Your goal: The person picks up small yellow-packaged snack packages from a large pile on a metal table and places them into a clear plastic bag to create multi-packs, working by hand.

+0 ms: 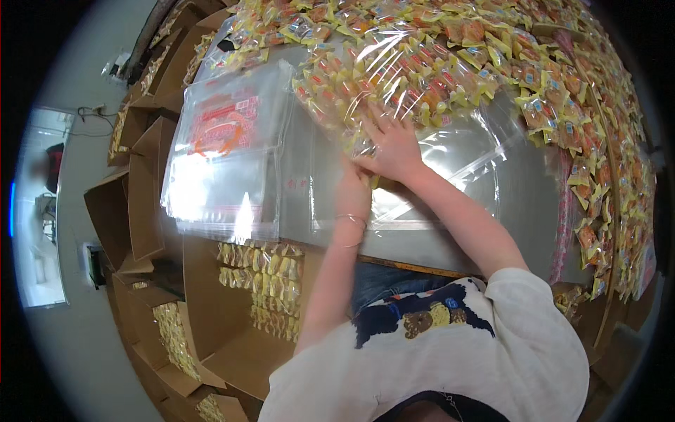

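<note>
A large clear plastic bag [390,79] filled with rows of small yellow-wrapped snack packs lies on the metal table before me. My right hand [393,145] rests on the near part of this bag with its fingers spread, its thumb close to my left hand. Gathered at the bag's near left end is my left hand [354,176], slightly blurred, its fingers partly hidden by the plastic. Under my forearms, flat clear plastic [453,158] covers part of the tabletop. To the left lies a stack of flat clear bags [227,179] with red printing.
Loose wrapped snacks [548,89] are heaped along the table's far and right sides. An orange ring-shaped band [219,138] lies on the bag stack. Below the left edge stands an open cardboard carton [211,295] holding packed snacks. More cartons [153,190] line the left side.
</note>
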Demonstrator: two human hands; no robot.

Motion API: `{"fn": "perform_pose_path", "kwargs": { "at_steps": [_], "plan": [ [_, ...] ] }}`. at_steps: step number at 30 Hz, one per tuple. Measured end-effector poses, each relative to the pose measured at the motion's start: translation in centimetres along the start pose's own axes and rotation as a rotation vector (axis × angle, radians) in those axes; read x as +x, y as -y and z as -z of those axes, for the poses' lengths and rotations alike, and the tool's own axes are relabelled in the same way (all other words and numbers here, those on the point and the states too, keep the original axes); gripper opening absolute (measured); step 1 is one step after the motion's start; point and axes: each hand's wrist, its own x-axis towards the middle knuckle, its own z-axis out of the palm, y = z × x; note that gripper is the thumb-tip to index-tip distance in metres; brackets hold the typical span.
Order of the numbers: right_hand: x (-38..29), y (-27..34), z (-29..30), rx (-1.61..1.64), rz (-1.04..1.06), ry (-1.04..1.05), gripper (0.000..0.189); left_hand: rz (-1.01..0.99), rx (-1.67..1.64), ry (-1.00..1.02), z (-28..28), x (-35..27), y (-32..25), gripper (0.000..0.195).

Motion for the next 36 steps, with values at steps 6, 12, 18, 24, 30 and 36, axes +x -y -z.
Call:
{"fn": "perform_pose_path", "kwargs": {
  "at_steps": [6,12,18,24,30,36],
  "plan": [
    [-4.7,-1.5,3.8,0.19,0.286,0.072,0.069,-0.008,0.242,0.035,-0.2,0.6,3.3,0.056],
    [-3.6,0.3,-1.1,0.135,0.211,-0.203,0.05,0.085,0.312,0.137,-0.3,0.4,1.8,0.065],
    [-1.1,1.0,-2.3,0.227,0.045,-0.155,0.043,0.035,0.296,0.168,-1.4,-0.9,-0.8,0.073],
    [-4.6,-1.6,-0.6,0.195,0.241,-0.018,0.036,0.015,0.18,0.341,0.1,-3.7,-3.9,0.061],
    [-3.9,-0.8,0.8,0.35,0.283,-0.001,0.039,-0.705,0.287,0.015,1.4,15.9,-8.8,0.035],
    [-6.7,-5.5,3.8,0.49,-0.243,-0.03,0.052,-0.797,0.546,0.064,-4.4,17.8,-4.6,0.046]
  ]
}}
